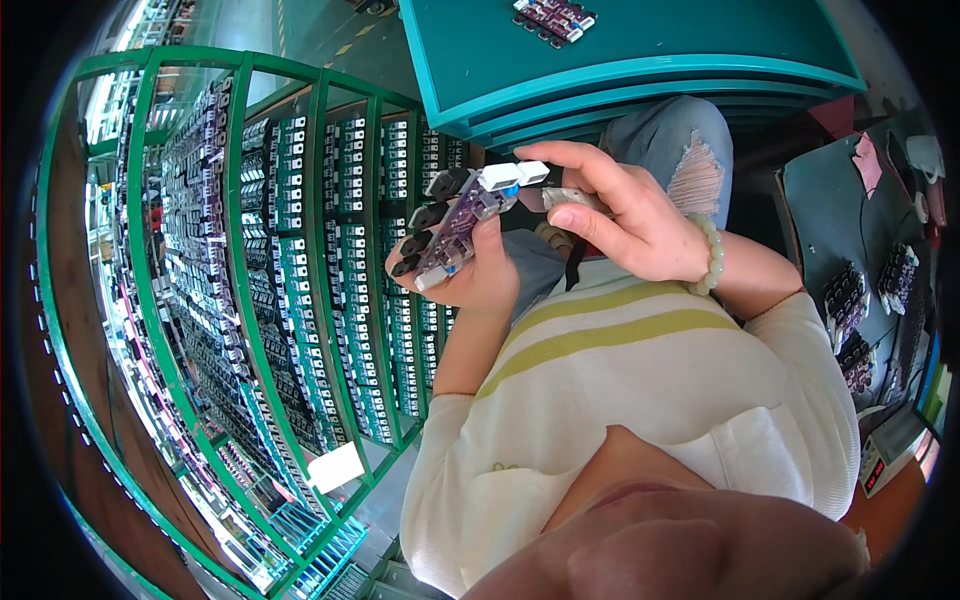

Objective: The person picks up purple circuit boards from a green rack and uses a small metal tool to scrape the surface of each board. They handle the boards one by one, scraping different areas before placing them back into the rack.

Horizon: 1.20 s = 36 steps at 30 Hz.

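Note:
My left hand (480,280) is closed around a purple circuit board (462,226), held up tilted in front of my body, thumb on its face. Black blocky parts line the board's left side. White connectors (514,176) sit at its upper end, and another white piece shows near the lower end. My right hand (635,215) is open beside the board, with index finger stretched over the white connectors and thumb apart below. The index fingertip is at the connectors; whether it presses on them I cannot tell. A greyish piece shows between that thumb and finger, its kind unclear.
A green rack (235,200) full of similar boards stands on the left. Ahead is a teal table (640,40) with another purple board (556,20) on it. Several more boards (847,300) lie on a dark surface (820,200) at right, near a device with a red display (888,455).

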Tool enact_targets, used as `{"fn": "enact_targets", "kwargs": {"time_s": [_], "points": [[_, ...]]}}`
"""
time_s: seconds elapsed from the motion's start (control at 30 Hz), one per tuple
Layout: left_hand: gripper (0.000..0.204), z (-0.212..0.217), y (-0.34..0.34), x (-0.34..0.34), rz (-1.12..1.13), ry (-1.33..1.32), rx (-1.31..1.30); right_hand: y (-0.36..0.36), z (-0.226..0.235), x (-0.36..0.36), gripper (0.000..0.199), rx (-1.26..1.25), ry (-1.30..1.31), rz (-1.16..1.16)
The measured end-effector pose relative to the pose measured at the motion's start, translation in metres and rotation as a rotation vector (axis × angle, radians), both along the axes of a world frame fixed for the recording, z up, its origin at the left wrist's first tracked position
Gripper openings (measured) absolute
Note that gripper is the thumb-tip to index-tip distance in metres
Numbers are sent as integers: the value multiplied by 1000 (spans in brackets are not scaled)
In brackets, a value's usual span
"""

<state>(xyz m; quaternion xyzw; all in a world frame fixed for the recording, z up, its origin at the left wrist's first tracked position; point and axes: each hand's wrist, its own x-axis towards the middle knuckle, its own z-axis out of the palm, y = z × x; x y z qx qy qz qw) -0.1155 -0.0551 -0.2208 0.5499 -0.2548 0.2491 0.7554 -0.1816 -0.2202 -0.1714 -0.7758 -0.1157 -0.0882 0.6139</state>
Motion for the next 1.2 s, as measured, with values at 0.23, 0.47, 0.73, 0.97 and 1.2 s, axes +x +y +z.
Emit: {"fn": "enact_targets", "kwargs": {"time_s": [0.23, 0.47, 0.73, 0.97, 1.2], "points": [[64, -1, 2, 2, 12, 30, -10, 1, -2, -1, 45, 170, 59, 37], [61, 12, -3, 0, -65, 157, -57, 3, -8, 0, 45, 371, 50, 52], [13, 29, 24, 26, 156, -1027, 872, -14, -7, 10, 38, 997, 559, 150], [23, 23, 27, 27, 318, -855, 862, -4, -15, 8, 29, 850, 418, 7], [54, 20, 12, 15, -236, 268, 313, -7, -16, 6, 30, 840, 276, -49]]}}
